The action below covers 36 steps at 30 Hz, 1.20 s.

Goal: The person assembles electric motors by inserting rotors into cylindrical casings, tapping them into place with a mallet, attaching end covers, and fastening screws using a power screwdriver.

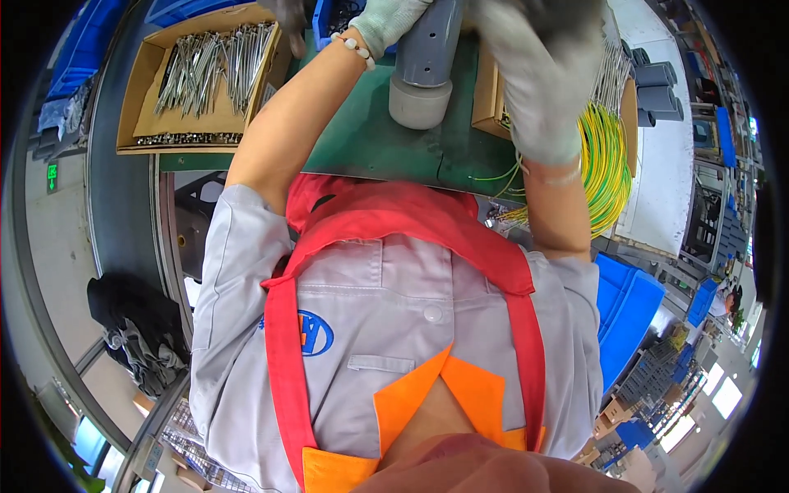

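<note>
In the head view, the left hand [389, 25] is touching the grey tube [427, 49], whose pale end is facing the worktop [345, 123]'s near edge. The right hand [542, 99] is appearing blurred; I cannot tell either grip.

Along the table's [353, 148] near edge I have an open strip, running from beside my left arm [300, 123] past the pale end of the tube [426, 45] to the loose ends of the wires [606, 177] at the right. Between that arm and the tube a green gap opens too, though my left hand [389, 23] narrows its far end. The left box [136, 86], full of rods [218, 70], blocks the near left corner. Right of the tube only a narrow lane leads away from me, walled by the right box [490, 103]; my blurred right hand [538, 94] and the wires crowd that side.
</note>
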{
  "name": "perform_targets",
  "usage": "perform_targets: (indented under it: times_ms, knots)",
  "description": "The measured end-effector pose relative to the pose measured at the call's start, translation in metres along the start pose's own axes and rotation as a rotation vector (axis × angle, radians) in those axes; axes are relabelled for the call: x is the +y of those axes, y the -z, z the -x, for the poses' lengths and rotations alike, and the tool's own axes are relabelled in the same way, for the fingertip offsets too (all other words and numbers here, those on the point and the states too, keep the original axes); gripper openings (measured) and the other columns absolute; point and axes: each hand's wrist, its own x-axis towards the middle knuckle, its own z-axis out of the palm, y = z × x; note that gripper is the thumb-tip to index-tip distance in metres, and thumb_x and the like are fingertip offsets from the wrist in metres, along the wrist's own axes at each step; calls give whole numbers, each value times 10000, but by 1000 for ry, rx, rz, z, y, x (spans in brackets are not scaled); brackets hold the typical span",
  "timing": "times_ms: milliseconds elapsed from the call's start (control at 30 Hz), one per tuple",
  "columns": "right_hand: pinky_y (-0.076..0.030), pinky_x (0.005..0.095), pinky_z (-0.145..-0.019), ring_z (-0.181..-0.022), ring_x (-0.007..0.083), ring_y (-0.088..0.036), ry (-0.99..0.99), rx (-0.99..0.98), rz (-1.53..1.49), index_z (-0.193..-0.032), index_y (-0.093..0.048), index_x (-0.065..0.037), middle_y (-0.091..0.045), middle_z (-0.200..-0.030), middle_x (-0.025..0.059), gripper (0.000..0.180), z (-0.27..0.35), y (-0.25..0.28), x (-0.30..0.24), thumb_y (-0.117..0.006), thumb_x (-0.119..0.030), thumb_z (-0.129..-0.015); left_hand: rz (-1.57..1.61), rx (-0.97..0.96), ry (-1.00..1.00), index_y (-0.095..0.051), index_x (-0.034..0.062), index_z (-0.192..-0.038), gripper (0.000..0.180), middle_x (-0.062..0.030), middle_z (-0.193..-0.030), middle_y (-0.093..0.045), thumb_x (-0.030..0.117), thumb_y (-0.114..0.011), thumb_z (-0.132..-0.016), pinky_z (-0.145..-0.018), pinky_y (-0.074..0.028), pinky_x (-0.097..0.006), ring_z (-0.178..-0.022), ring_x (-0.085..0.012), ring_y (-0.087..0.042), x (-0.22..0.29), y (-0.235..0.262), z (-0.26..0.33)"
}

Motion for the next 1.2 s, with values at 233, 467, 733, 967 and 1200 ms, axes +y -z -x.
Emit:
perform_targets:
  times_ms: [233,467,733,967,1200]
  knots:
    - [-561,331,-797,-868,166,-672,-518,-318,-611,-1214,-523,-13,-677,-942,70,574,-64,-67,-50,-837,-88,-739,-292,111,-53,-591,-11,-1151,558,-105,-1021,-688,292,-820,-743,-849,-530,-309,-935,-167,-653,8,3,31]
    - [-576,428,-855,-1111,365,-639,-260,-177,-659,-1444,-357,35,-553,-1307,256,662,-55,29,-51,-669,-201,-910,-482,208,-126,-535,-44,-1219,789,-149,-1008,-704,329,-870,-609,-870,-551,-334,-946,-218,-696,12,-23,72]
    - [-585,359,-669,-671,227,-660,47,139,-104,-1186,-557,108,-660,-861,185,267,-52,20,-25,-535,-15,-950,-432,28,-361,-473,20,-1326,948,-133,-1096,-676,261,-950,-542,-874,-561,-360,-985,-236,-691,2,-18,107]
    - [-582,290,-577,-654,223,-694,-90,25,-210,-934,-616,143,-669,-770,182,158,-57,-12,-24,-528,13,-952,-435,34,-315,-477,18,-1294,957,-151,-1094,-646,345,-960,-536,-860,-549,-387,-963,-309,-677,-2,-16,107]
    - [-589,317,-588,-684,243,-703,-10,-55,-137,-982,-613,143,-679,-827,204,162,-62,-6,-20,-541,3,-942,-418,25,-327,-467,9,-1300,973,-169,-1090,-648,353,-961,-534,-855,-554,-396,-957,-315,-682,-3,-20,106]
